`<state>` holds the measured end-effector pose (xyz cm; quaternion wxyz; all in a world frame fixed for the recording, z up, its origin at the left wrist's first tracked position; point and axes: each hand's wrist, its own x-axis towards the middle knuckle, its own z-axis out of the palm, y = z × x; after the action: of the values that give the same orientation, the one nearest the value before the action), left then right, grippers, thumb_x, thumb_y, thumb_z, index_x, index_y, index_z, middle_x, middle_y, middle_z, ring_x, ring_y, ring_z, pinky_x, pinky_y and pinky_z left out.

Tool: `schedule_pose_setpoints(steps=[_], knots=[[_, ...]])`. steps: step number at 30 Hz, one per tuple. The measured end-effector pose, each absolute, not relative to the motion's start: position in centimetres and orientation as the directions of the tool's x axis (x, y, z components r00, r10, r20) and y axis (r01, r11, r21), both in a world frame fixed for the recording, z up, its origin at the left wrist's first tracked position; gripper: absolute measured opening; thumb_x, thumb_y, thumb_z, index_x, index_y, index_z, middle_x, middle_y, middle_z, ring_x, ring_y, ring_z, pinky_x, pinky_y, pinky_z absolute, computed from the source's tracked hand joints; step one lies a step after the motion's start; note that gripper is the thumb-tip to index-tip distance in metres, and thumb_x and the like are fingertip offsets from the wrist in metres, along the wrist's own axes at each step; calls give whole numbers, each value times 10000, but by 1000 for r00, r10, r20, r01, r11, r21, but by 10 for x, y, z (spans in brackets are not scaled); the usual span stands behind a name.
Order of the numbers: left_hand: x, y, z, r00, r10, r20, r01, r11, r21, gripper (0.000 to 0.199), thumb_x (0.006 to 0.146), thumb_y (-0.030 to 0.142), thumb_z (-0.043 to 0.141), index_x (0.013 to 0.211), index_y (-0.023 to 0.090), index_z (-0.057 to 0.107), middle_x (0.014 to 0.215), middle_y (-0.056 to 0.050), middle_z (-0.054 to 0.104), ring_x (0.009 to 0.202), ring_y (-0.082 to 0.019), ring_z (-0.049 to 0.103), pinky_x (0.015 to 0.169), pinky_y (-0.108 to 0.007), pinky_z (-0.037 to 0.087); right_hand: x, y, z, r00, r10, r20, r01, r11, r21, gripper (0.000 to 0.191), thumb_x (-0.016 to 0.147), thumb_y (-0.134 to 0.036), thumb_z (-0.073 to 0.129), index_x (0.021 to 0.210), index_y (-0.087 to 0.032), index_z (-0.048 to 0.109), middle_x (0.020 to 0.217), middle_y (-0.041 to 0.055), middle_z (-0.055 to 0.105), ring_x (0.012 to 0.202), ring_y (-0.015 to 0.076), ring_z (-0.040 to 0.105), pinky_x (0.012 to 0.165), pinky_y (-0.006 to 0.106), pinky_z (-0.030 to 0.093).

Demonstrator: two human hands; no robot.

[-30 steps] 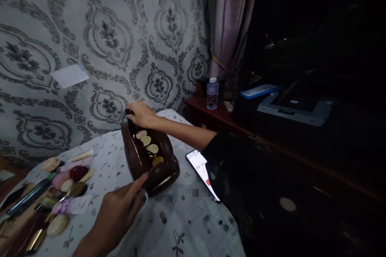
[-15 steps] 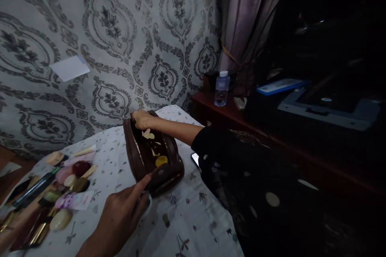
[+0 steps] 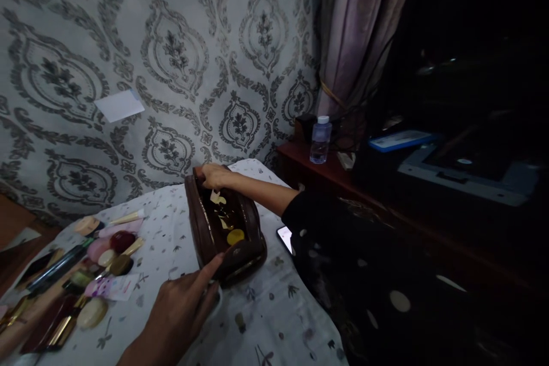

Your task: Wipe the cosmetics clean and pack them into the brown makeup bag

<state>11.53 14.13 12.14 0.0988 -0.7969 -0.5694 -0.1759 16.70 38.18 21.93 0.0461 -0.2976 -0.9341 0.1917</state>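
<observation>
"What's the wall in front of you like?"

"Pale grey wallpaper [image 3: 189, 111] with dark damask medallions and leafy scrolls — and a small white rectangular paper [image 3: 120, 106] lies flat against it."

"And the corner?"

"A long mauve fabric curtain [image 3: 349, 40] hangs there, gathered by a thin tan tie [image 3: 332, 94]. Just below, I see a glossy reddish-brown ledge [image 3: 300, 154] running along my right."

"What about nearer you?"

"A white cloth printed with small leaves and sprigs [image 3: 171, 229] covers the surface before me. At my far left there's a brown wooden-looking panel [image 3: 15, 217]."

"Bright in there?"

"Dim — my right side sinks almost to black."
</observation>
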Motion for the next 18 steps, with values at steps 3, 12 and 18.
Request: schedule_pose_setpoints(steps=[3, 12, 18], knots=[[117, 140, 123, 310, 855, 415, 930, -364, 55, 501, 970, 217, 400, 1460, 215, 296, 855, -51, 743, 620, -128, 694, 566, -193, 540, 166, 383, 219, -816, 578, 5, 536, 761, -364, 193, 759, -127, 650, 937, -121, 725, 937, 103, 748, 874, 209, 702, 699, 221, 515], [104, 111, 117, 58, 918, 392, 974, -138, 179, 268, 989, 304, 368, 1209, 207, 485, 710, 5, 690, 576, -135, 660, 575, -213, 486, 184, 352, 233, -726, 564, 394, 460, 824, -331, 275, 926, -212, 440, 943, -118, 698, 933, 122, 711, 884, 208, 634, 742, 271, 421], [50, 89, 92, -80, 949, 303, 994, 52, 101, 221, 988, 316, 372, 1068, 213, 552, 928, -40, 670, 797, -165, 666, 662, -239, 478, 205, 293, 220, -674, 302, 675, 94, 940, -328, 252, 905, -284, 518, 682, -179, 570, 699, 31, 599, 653, 151, 528, 625, 261, 353]])
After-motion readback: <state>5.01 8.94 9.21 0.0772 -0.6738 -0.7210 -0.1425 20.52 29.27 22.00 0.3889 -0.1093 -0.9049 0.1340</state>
